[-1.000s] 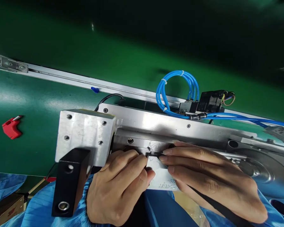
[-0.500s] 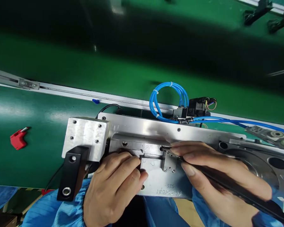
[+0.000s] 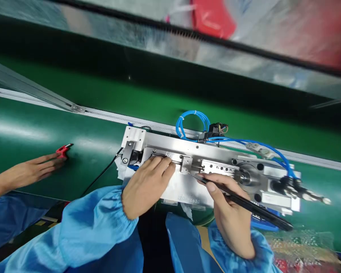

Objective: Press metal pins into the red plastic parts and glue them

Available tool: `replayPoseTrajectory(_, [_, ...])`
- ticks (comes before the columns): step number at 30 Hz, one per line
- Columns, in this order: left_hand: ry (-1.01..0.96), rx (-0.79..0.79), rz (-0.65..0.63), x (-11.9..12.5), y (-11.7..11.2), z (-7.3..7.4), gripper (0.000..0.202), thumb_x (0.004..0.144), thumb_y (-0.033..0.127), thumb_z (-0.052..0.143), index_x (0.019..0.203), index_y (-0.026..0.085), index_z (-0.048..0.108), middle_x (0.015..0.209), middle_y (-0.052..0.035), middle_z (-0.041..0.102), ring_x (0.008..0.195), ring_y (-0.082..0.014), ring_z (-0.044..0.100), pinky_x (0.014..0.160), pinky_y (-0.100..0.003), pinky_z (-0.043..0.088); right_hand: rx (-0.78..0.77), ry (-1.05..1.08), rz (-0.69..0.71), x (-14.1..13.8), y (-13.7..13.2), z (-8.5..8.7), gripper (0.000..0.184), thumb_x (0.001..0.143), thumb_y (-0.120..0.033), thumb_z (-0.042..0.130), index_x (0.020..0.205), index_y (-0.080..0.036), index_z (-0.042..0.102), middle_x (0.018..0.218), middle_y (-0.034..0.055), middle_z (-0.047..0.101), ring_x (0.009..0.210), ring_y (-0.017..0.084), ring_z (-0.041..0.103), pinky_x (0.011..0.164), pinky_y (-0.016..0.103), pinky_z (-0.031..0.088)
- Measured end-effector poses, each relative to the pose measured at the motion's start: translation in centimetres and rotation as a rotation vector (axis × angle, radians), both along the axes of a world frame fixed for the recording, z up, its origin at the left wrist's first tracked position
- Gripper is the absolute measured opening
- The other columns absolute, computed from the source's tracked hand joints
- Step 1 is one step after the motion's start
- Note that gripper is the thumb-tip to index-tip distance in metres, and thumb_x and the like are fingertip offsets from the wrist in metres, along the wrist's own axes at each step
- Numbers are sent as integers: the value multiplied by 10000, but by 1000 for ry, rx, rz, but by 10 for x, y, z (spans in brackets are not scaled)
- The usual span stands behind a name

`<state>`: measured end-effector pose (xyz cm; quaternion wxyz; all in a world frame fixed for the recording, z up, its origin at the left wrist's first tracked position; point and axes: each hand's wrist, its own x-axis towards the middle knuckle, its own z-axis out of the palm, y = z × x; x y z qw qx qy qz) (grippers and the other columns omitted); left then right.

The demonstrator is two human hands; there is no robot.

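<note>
On the green belt [image 3: 45, 125] in front of you lies the metal fixture [image 3: 187, 182]. Your left hand [image 3: 147, 182] rests flat on its near side, fingers loose, gripping nothing. Your right hand [image 3: 230, 212] pinches a black tool [image 3: 250, 206], its tip seemingly touching the fixture's middle bracket [image 3: 186, 165]. Far left, another person's hand [image 3: 31, 170] reaches beside a red tool [image 3: 63, 149].

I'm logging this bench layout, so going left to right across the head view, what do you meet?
Another person's hand → red tool → the person's left hand → right hand holding a black tool → metal tip of the assembly.
</note>
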<state>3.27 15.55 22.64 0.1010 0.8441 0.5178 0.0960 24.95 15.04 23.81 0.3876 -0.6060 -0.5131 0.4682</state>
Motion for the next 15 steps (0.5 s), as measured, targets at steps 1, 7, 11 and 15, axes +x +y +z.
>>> replayPoseTrajectory(1, [6, -21, -25, 0, 2, 0, 215, 992, 26, 562, 1134, 129, 686, 1203, -133, 722, 1010, -258, 682, 861, -398, 577, -30, 32, -23, -1, -5, -1, 238, 941, -455, 794, 1015, -229, 803, 989, 57, 817, 952, 247, 797, 862, 378, 685])
replayPoseTrajectory(7, [-96, -151, -66, -10, 11, -6, 287, 1005, 4, 479, 1140, 150, 685, 1256, -125, 723, 1129, -255, 666, 990, -418, 563, -142, 237, -143, -11, -24, 11, 326, 825, -542, 869, 911, -238, 789, 941, 49, 801, 914, 249, 775, 922, 433, 662])
replayPoseTrajectory(11, [-105, -162, 53, -28, 9, 9, 270, 1030, 52, 447, 989, 144, 697, 1012, -130, 749, 993, -278, 688, 943, -449, 567, -189, 475, -173, -15, -34, 25, 329, 787, -533, 895, 889, -250, 762, 950, 35, 796, 928, 255, 783, 975, 454, 647])
replayPoseTrajectory(15, [-367, -237, 36, -23, -5, 39, 239, 1087, 209, 459, 1078, 196, 697, 1059, -76, 755, 996, -223, 696, 907, -367, 576, -179, 610, -155, -17, -43, 34, 325, 778, -514, 914, 888, -248, 762, 927, 26, 793, 937, 244, 776, 977, 427, 637])
